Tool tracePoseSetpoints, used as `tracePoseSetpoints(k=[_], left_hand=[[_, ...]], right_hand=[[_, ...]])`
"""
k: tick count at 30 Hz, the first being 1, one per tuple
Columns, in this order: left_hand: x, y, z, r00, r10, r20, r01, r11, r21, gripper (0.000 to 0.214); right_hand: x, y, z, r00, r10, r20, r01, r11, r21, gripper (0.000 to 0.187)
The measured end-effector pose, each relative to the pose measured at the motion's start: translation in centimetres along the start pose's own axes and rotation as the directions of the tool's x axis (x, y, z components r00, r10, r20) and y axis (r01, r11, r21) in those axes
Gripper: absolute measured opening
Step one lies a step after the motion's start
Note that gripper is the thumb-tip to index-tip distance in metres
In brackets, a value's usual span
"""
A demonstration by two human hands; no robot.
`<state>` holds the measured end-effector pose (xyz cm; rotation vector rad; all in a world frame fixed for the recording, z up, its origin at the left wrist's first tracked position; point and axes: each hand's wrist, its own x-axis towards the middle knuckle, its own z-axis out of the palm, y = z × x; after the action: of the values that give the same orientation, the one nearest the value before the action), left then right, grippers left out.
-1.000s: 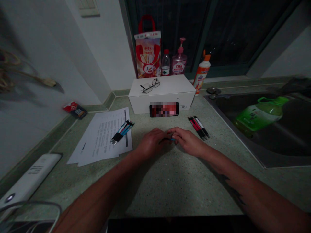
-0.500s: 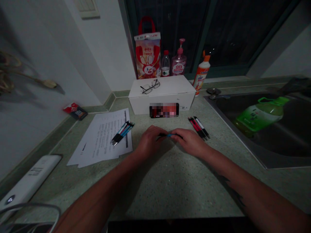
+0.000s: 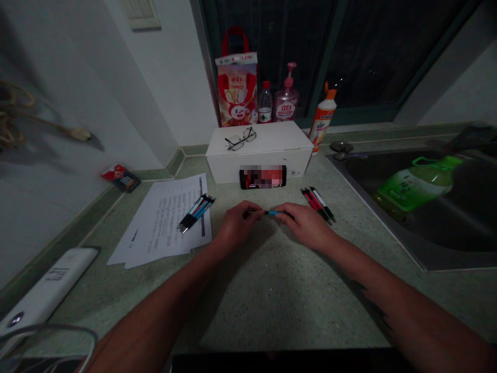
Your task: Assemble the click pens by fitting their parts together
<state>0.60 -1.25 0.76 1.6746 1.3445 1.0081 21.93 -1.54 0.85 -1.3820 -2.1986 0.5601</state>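
My left hand (image 3: 236, 226) and my right hand (image 3: 305, 224) hold the two ends of a blue and black pen (image 3: 269, 212), level over the green speckled counter (image 3: 272, 290). Both hands pinch it with closed fingers. A bundle of blue pens (image 3: 195, 212) lies on printed sheets (image 3: 165, 220) to the left. Red and black pens (image 3: 317, 204) lie just right of my right hand.
A white box (image 3: 259, 149) with glasses (image 3: 239, 138) on top stands behind, a phone (image 3: 263, 176) leaning on its front. Bottles (image 3: 285, 99) and a red bag (image 3: 236, 88) line the window. A sink (image 3: 423, 207) with a green bottle (image 3: 413, 182) lies right; a white device (image 3: 46, 290) sits front left.
My hands have drawn slightly apart and lifted a little, so more of the pen shows stretched between them.
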Motion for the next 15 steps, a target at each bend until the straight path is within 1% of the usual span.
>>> tracePoseSetpoints(k=[1,2,4,6,9,12,15], left_hand=[[0.01,-0.01,0.02,1.000,0.010,-0.009,-0.010,1.000,-0.011,0.005],[0.03,-0.03,0.04,1.000,0.016,-0.023,-0.017,0.999,-0.031,0.008],[0.09,-0.07,0.04,0.999,0.000,-0.034,-0.002,0.998,-0.068,0.009],[0.19,-0.17,0.02,0.999,-0.026,-0.023,0.024,0.997,-0.077,0.011],[0.32,-0.41,0.00,1.000,-0.010,-0.018,0.008,0.996,-0.084,0.007],[0.35,-0.61,0.03,1.000,-0.023,-0.009,0.022,0.992,-0.126,0.013],[0.28,-0.58,0.03,1.000,-0.012,-0.010,0.011,0.996,-0.088,0.011]], right_hand=[[-0.01,-0.01,-0.04,1.000,0.002,-0.005,-0.002,1.000,0.002,0.023],[-0.01,-0.02,-0.06,1.000,0.007,-0.008,-0.007,1.000,0.003,0.024],[-0.03,-0.03,-0.09,1.000,0.014,-0.011,-0.013,1.000,0.002,0.024],[-0.06,-0.01,-0.05,1.000,0.010,-0.016,-0.010,1.000,-0.005,0.024],[-0.08,0.03,0.02,1.000,0.004,-0.018,-0.004,1.000,-0.012,0.023],[-0.09,0.00,0.03,1.000,0.003,-0.017,-0.003,1.000,-0.015,0.023],[-0.10,-0.07,-0.03,1.000,0.007,-0.004,-0.007,1.000,-0.026,0.024]])
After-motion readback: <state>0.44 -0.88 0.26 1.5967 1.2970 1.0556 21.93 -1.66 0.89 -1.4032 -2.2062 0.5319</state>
